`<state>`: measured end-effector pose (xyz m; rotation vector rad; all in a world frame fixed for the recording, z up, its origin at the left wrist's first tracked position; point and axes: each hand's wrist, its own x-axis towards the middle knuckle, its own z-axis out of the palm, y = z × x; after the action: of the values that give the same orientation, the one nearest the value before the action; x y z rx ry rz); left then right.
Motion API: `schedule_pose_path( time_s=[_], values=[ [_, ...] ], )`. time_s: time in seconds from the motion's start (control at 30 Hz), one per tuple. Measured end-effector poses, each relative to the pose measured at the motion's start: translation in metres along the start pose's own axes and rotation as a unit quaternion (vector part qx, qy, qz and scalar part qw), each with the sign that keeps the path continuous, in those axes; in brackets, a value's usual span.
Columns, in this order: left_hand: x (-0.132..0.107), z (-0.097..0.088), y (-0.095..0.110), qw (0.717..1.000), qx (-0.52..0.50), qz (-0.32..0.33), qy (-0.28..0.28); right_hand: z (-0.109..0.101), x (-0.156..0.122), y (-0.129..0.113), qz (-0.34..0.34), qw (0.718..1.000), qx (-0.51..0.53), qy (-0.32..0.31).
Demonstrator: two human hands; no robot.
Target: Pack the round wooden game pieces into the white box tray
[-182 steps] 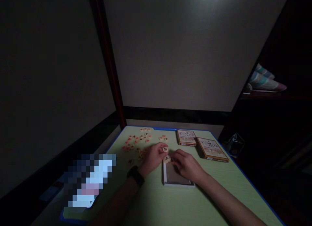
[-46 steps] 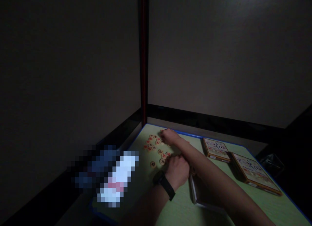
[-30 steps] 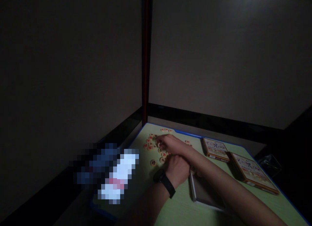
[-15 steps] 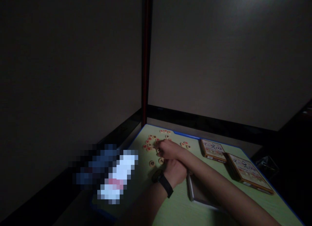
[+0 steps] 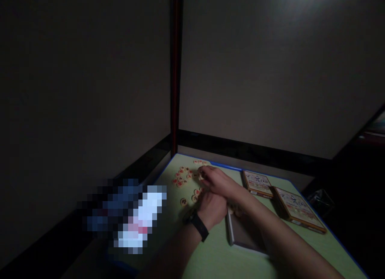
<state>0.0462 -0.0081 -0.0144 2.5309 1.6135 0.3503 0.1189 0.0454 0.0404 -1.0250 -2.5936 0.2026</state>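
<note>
My right hand (image 5: 218, 180) reaches across from the right, its fingers closed on a round Chinese chess piece (image 5: 201, 176). Under its wrist lies my left hand (image 5: 212, 208), with a dark band on the wrist; its fingers are mostly hidden, so their grip cannot be made out. Several pale chess pieces with red or dark characters (image 5: 180, 177) lie loosely grouped left of my right hand. Close by my left fingers are more red-marked pieces (image 5: 196, 193) and a dark-marked piece (image 5: 183, 201). An open shallow box (image 5: 248, 235) with a few pieces sits partly under my right forearm.
Two printed boxes (image 5: 258, 183) (image 5: 297, 208) lie along the right side of the green table (image 5: 210, 255). At the far corner is a short row of pieces (image 5: 200, 162). Walls (image 5: 252, 70) close in behind and left. A blurred-out bright object (image 5: 144, 218) is at the left edge.
My right hand has shifted slightly back and right, uncovering red-marked pieces by my left hand. The view has turned a little to the right. Pieces now show in the open box.
</note>
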Motion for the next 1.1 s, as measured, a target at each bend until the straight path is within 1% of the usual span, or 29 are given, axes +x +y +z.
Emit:
schedule_pose_path(
  time_s=[0.07, 0.1, 0.2, 0.23, 0.33, 0.43, 0.5, 0.57, 0.67, 0.77, 0.87, 0.97, 1.03, 1.1],
  values=[
    [-0.001, -0.004, 0.001, 1.000, -0.003, -0.003, -0.008, -0.012, -0.021, 0.010, 0.013, 0.999, 0.025, 0.039],
    [-0.002, -0.007, 0.002, 1.000, -0.004, 0.000, -0.003, -0.018, -0.033, 0.015, 0.024, 0.997, 0.034, 0.060],
    [-0.006, -0.015, 0.005, 0.999, -0.013, 0.002, 0.032, -0.034, -0.072, 0.024, 0.060, 0.992, 0.041, 0.101],
    [-0.007, -0.016, 0.006, 0.999, -0.017, 0.000, 0.040, -0.038, -0.086, 0.025, 0.069, 0.991, 0.042, 0.105],
    [-0.009, -0.018, 0.008, 0.999, -0.019, -0.003, 0.045, -0.041, -0.122, 0.019, 0.088, 0.991, 0.043, 0.093],
    [-0.009, -0.015, 0.008, 0.999, -0.021, -0.006, 0.041, -0.030, -0.144, 0.005, 0.117, 0.991, 0.044, 0.040],
    [-0.009, -0.012, 0.006, 0.999, -0.028, -0.011, 0.044, -0.017, -0.151, -0.004, 0.131, 0.991, 0.040, -0.004],
    [-0.009, -0.011, 0.005, 0.998, -0.038, -0.013, 0.046, -0.004, -0.153, -0.009, 0.142, 0.989, 0.031, -0.028],
    [-0.008, -0.010, 0.003, 0.998, -0.045, -0.016, 0.027, 0.014, -0.151, -0.011, 0.157, 0.987, 0.037, -0.025],
    [-0.008, -0.011, 0.003, 0.999, -0.033, -0.020, 0.003, 0.023, -0.150, -0.010, 0.169, 0.984, 0.058, -0.007],
    [-0.008, -0.010, 0.002, 1.000, -0.021, -0.017, -0.011, 0.020, -0.152, -0.010, 0.170, 0.983, 0.073, 0.011],
    [-0.008, -0.009, 0.001, 1.000, -0.015, -0.013, -0.012, 0.006, -0.154, -0.012, 0.182, 0.980, 0.082, 0.026],
    [-0.008, -0.009, 0.001, 1.000, -0.011, -0.011, -0.014, -0.004, -0.156, -0.012, 0.203, 0.975, 0.084, 0.023],
    [-0.008, -0.009, 0.001, 1.000, -0.008, -0.011, -0.017, -0.009, -0.157, -0.013, 0.221, 0.972, 0.078, 0.009]
  ],
)
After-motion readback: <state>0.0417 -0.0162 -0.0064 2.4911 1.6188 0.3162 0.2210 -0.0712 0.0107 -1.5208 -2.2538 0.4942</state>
